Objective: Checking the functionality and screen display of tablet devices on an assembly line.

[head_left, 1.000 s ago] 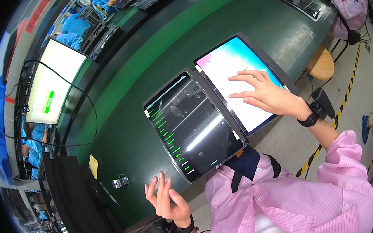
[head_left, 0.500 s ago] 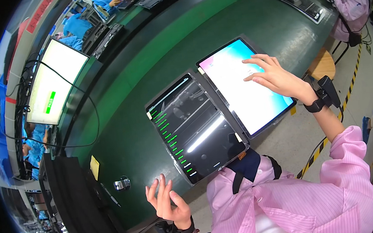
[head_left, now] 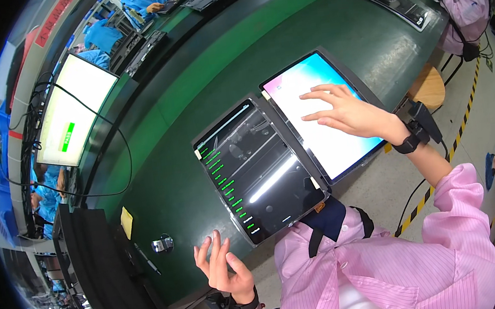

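Two tablets lie side by side at the near edge of the green table. The right tablet has a bright white screen with pink and blue corners. Over it hovers or rests my right hand, fingers spread and holding nothing; whether a fingertip touches the glass I cannot tell. The left tablet shows a black screen with a column of green text lines and reflections. Just off its lower left corner is my left hand, palm up, fingers apart, with nothing in it. Both wrists wear black straps with small devices.
A lit monitor with dangling cables stands at the left. A yellow note, a pen and a small metallic object lie on the table. Another tablet lies far right, near a co-worker in pink.
My right hand has shifted left across the bright tablet's screen. My left hand and both tablets stay about where they were. The co-worker's hands at the far right moved a little.
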`<state>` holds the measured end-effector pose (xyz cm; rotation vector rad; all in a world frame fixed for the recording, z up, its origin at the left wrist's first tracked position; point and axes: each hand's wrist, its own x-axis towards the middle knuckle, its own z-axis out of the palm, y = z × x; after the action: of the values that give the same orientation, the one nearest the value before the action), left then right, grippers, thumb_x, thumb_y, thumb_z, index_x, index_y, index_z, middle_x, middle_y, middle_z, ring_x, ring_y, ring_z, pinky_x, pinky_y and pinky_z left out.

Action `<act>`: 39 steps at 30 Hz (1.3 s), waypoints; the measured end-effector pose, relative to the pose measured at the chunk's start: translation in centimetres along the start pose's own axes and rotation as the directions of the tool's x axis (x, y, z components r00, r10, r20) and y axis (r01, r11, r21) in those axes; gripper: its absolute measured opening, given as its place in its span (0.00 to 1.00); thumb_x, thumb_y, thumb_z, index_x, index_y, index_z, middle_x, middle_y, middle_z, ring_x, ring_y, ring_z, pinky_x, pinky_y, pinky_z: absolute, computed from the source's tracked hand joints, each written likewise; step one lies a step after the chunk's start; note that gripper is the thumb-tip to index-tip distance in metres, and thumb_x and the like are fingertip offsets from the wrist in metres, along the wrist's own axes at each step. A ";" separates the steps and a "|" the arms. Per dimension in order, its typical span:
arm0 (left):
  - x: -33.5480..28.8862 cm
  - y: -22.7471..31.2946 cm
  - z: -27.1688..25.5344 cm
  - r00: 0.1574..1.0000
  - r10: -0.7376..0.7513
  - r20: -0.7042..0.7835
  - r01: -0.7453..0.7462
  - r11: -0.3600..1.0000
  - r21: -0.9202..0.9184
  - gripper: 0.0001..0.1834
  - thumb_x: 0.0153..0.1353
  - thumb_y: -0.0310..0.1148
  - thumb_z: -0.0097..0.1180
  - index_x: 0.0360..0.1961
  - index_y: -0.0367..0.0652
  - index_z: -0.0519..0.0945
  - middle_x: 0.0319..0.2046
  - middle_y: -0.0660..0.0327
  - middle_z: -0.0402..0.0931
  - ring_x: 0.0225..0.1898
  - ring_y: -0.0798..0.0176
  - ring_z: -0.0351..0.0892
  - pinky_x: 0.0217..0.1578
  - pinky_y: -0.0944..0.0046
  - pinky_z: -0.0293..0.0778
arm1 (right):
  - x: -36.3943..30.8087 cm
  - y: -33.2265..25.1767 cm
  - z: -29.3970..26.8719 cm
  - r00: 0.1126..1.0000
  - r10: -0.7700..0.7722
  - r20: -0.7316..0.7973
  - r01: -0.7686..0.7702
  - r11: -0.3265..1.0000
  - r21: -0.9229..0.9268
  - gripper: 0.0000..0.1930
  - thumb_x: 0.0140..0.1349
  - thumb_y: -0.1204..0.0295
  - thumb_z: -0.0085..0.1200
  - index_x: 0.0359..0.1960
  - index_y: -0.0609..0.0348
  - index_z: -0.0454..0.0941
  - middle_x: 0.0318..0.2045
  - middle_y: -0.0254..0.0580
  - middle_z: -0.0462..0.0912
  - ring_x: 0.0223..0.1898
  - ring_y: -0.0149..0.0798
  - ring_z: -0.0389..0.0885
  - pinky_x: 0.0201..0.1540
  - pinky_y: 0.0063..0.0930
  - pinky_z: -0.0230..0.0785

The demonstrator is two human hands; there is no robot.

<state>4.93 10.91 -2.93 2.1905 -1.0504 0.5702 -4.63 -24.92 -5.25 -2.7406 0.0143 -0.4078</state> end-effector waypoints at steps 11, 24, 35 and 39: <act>-0.5 -0.6 -0.5 1.000 -0.005 -0.011 0.005 1.000 0.007 0.14 0.55 0.23 0.43 0.35 0.29 0.80 0.42 0.45 0.79 0.51 0.47 0.74 0.60 0.45 0.56 | -0.6 0.7 0.1 0.997 -0.008 0.073 0.013 0.998 -0.063 0.17 0.67 0.59 0.41 0.51 0.45 0.77 0.62 0.39 0.61 0.64 0.47 0.55 0.64 0.45 0.48; -0.2 -0.3 -0.3 1.000 0.013 -0.002 -0.013 1.000 0.001 0.14 0.55 0.24 0.43 0.35 0.30 0.80 0.43 0.45 0.79 0.51 0.47 0.74 0.60 0.45 0.55 | -1.7 1.8 -1.5 0.999 0.045 0.030 -0.042 0.996 -0.084 0.16 0.69 0.61 0.38 0.49 0.48 0.78 0.61 0.40 0.62 0.63 0.45 0.55 0.64 0.42 0.47; -0.1 -0.1 -0.5 1.000 0.013 -0.008 -0.013 1.000 0.013 0.14 0.55 0.24 0.42 0.35 0.30 0.80 0.42 0.45 0.79 0.51 0.47 0.74 0.60 0.45 0.56 | 0.7 4.5 -1.7 0.986 0.102 -0.134 -0.113 0.991 -0.076 0.17 0.69 0.62 0.37 0.50 0.51 0.77 0.59 0.41 0.64 0.63 0.42 0.55 0.63 0.39 0.46; 0.0 0.0 -0.6 1.000 0.018 -0.013 -0.018 1.000 0.011 0.14 0.55 0.23 0.42 0.35 0.30 0.80 0.42 0.45 0.79 0.51 0.47 0.74 0.60 0.45 0.56 | 2.8 6.1 -0.4 0.983 0.077 -0.170 -0.095 0.990 -0.101 0.18 0.70 0.61 0.36 0.50 0.51 0.77 0.60 0.42 0.64 0.63 0.43 0.55 0.63 0.40 0.47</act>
<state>4.84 11.33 -2.57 2.1858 -1.0633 0.5988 -1.79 -30.97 -6.26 -2.7915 0.2027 -0.6264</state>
